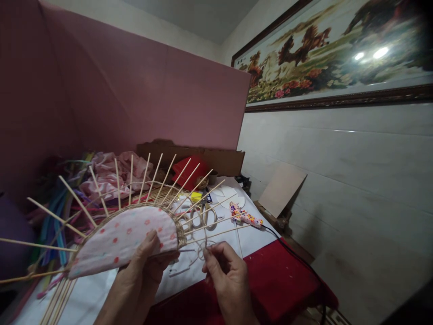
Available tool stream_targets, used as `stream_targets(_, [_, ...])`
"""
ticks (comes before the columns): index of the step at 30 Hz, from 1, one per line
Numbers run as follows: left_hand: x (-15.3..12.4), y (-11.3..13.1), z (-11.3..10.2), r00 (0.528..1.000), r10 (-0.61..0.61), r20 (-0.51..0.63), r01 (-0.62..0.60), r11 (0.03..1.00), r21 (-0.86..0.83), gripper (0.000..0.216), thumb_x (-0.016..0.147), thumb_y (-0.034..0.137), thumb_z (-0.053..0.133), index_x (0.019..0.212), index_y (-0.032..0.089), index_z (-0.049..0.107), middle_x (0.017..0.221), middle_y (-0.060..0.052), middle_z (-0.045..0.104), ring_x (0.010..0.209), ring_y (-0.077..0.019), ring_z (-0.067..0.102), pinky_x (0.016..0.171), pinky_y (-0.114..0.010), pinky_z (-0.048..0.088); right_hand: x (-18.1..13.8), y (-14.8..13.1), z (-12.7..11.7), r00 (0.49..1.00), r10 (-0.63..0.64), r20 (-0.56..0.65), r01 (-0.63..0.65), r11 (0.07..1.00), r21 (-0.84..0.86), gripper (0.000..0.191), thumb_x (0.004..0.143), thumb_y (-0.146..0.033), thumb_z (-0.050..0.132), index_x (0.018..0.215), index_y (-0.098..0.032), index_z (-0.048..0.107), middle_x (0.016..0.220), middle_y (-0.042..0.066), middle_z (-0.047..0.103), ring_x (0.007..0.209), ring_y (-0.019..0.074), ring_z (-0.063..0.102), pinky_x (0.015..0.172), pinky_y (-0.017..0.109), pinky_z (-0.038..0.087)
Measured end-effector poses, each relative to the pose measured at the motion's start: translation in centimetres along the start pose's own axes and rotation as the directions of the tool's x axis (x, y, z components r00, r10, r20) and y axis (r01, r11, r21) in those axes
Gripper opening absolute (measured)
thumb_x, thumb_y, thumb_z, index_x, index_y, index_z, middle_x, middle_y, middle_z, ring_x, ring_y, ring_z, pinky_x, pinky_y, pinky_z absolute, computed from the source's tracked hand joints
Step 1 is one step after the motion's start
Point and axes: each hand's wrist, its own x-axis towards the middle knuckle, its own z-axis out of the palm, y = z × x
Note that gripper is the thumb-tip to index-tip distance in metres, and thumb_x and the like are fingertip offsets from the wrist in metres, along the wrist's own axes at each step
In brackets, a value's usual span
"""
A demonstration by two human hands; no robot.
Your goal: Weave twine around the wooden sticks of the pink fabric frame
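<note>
My left hand (144, 264) grips a half-round panel (126, 237) covered in pale pink floral cloth, thumb on the cloth and fingers underneath. Thin wooden sticks (131, 178) fan out from its curved edge, where woven twine (181, 232) runs along the rim. To the right of the panel, my right hand (226, 271) pinches a thin strand of twine (205, 237) between thumb and forefinger. The strand loops near the lowest sticks on the right. Behind those sticks lie scissors (203, 215), partly hidden.
A colourfully spotted glue gun (245, 215) lies on the white sheet, its black cord (287, 246) running off the red cloth (280, 271). Crumpled pink fabric (101, 169), coloured strips (57, 221) and a red item (189, 171) sit behind the panel. A cardboard sheet (282, 189) leans against the wall.
</note>
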Motion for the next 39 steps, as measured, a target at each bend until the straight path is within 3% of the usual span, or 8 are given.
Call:
stream_targets(9, [-0.3,0.2,0.2,0.997,-0.063,-0.038,0.063,0.998,0.002,0.014,0.064,0.025,0.074,0.066,0.014,0.065,0.064,-0.002,0.067,0.059,-0.0152,0.062,0.060,-0.029,0.055,-0.1,0.3,0.0,1.000,0.007,-0.011,-0.006,0.997,0.076,0.027,0.081,-0.042,0.058,0.070,-0.017,0.055,0.057,-0.002,0.052,0.051,0.0108,0.047,0.048,0.020,0.039])
stream_targets(21, [-0.3,0.0,0.2,0.996,-0.089,0.010,0.089,0.996,-0.011,0.015,0.067,0.027,0.073,0.070,0.014,0.065,0.068,-0.003,0.067,0.063,-0.0169,0.062,0.062,-0.033,0.054,0.0,0.4,-0.3,0.999,0.019,-0.045,-0.015,0.996,0.085,0.029,0.081,-0.045,0.058,0.071,-0.017,0.055,0.060,-0.001,0.052,0.049,0.0097,0.046,0.043,0.019,0.037])
stream_targets(28, [-0.1,0.1,-0.2,0.986,-0.134,0.097,0.131,0.991,0.032,0.014,0.072,0.030,0.069,0.069,0.016,0.066,0.069,-0.004,0.069,0.069,-0.0211,0.066,0.062,-0.032,0.053,-0.1,0.5,-0.3,0.998,0.004,-0.055,0.001,0.997,0.080,0.029,0.081,-0.044,0.058,0.069,-0.017,0.055,0.060,-0.001,0.051,0.051,0.0103,0.047,0.045,0.019,0.037])
stream_targets(39, [0.1,-0.1,-0.4,0.989,-0.136,0.066,0.134,0.990,0.033,0.014,0.070,0.028,0.071,0.065,0.017,0.065,0.066,-0.002,0.070,0.067,-0.0219,0.068,0.058,-0.028,0.052,-0.2,1.2,-0.3,0.999,0.012,-0.046,-0.007,0.993,0.115,0.029,0.080,-0.045,0.059,0.072,-0.017,0.057,0.062,0.000,0.053,0.054,0.0116,0.051,0.045,0.019,0.038])
